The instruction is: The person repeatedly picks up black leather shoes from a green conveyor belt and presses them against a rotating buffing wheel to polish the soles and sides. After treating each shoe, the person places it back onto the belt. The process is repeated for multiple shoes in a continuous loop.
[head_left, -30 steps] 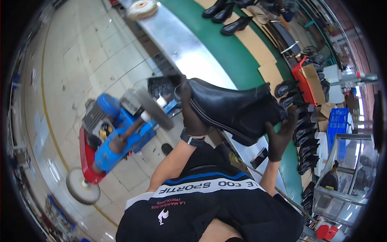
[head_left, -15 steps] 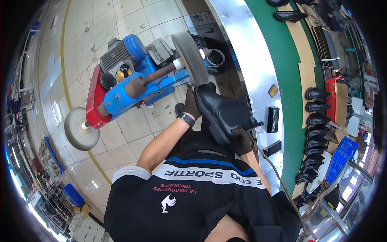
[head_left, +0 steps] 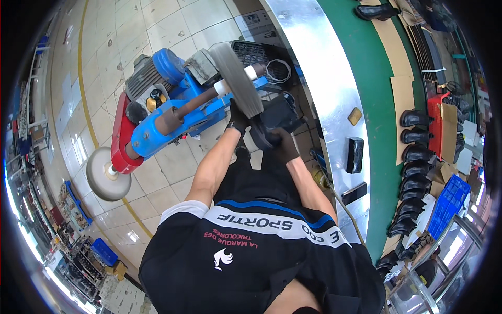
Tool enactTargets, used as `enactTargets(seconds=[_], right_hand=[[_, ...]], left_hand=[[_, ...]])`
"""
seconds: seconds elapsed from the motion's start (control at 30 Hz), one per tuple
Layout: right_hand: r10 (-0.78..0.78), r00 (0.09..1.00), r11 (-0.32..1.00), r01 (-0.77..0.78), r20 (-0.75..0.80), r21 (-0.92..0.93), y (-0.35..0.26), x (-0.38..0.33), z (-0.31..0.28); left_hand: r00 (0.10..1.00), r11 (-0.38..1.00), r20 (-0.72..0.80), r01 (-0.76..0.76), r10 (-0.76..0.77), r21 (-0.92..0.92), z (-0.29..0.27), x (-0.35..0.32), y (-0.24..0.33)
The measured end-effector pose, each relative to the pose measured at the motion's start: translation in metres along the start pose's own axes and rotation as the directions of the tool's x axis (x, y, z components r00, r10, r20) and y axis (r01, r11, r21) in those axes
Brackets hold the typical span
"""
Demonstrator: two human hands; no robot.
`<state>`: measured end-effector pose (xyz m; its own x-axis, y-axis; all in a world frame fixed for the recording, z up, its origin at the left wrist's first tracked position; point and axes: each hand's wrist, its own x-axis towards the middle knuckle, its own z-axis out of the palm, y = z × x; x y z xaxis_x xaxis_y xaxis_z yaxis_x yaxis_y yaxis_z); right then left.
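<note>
Holding a black boot low, just right of the lower rim of a grey wheel, with the gloved right hand bent closed about its near end; too dark there to tell finger from finger. With the gloved left hand at the wheel's left side, mostly hidden: cannot tell how far open, or whether also gripping. Seen foreshortened, apparently with the ankle opening leaning away to the upper right and the toe out of sight, so hard to read along its long axis. Nearer to the right hand, just ahead of it; cannot tell whether touching the wheel.
</note>
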<state>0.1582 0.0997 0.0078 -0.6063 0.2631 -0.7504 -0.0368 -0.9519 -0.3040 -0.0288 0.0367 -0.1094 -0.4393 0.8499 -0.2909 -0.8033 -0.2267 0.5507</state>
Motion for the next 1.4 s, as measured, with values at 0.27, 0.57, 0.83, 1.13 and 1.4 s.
enactTargets(seconds=[0.27, 0.57, 0.83, 1.13, 1.4], right_hand=[[-0.395, 0.893, 0.376, 0.370, 0.214, -0.850, -0.009, -0.138, -0.019], [-0.045, 0.853, -0.485, 0.437, 0.520, -0.758, -0.076, -0.172, 0.068], [0.124, 0.881, -0.765, 0.378, 0.456, -0.522, -0.085, -0.090, 0.123], [0.076, 0.890, -0.808, 0.319, 0.449, -0.496, -0.076, -0.065, 0.138], [-0.399, 0.805, -0.328, 0.322, 0.439, -0.888, -0.060, -0.142, 0.106]], left_hand=[[0.979, -0.114, 0.199, -0.192, 0.055, 0.975, 0.090, -0.073, 0.044], [0.865, 0.957, -0.411, 0.274, -0.289, -0.098, 0.118, -0.083, 0.054], [0.967, 0.888, -0.121, 0.153, -0.226, -0.434, -0.004, -0.037, -0.037], [0.975, 0.845, 0.005, 0.194, -0.221, -0.499, 0.066, -0.038, 0.006], [0.963, 0.998, 0.261, -0.064, 0.063, -0.006, 0.002, -0.031, -0.065]])
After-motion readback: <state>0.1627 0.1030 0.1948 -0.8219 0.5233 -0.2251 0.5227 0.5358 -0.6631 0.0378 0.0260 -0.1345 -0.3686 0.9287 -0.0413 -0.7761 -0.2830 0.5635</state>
